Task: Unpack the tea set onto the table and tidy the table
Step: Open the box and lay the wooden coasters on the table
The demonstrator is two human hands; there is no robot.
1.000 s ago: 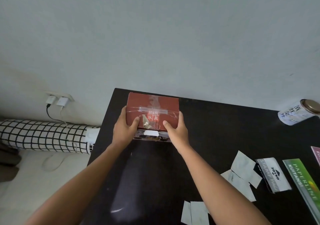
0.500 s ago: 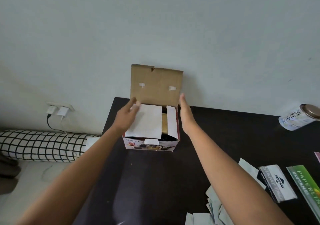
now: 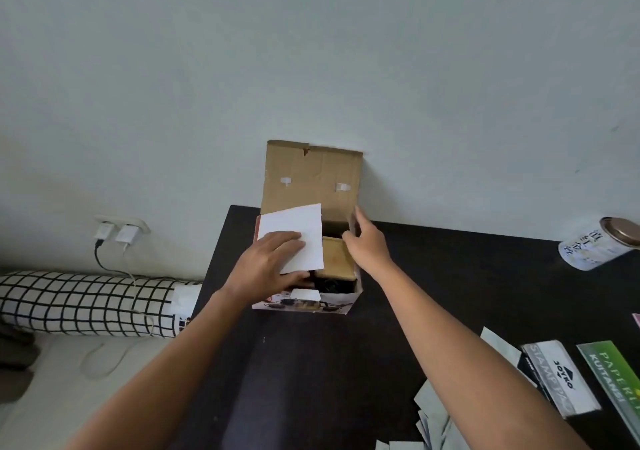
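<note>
We see the tea set box standing at the far left corner of the black table, lid flap raised upright against the wall. The left hand grips a white card over the box's open top, fingers flat on its upper face and thumb beneath. The right hand hovers at the box's right wall, fingers loosely spread, holding nothing. Inside, a brown cardboard insert shows, with dark items below it that we cannot make out. A tin can lies at far right; 1 stamp pad box, a green booklet and paper slips lie nearer.
</note>
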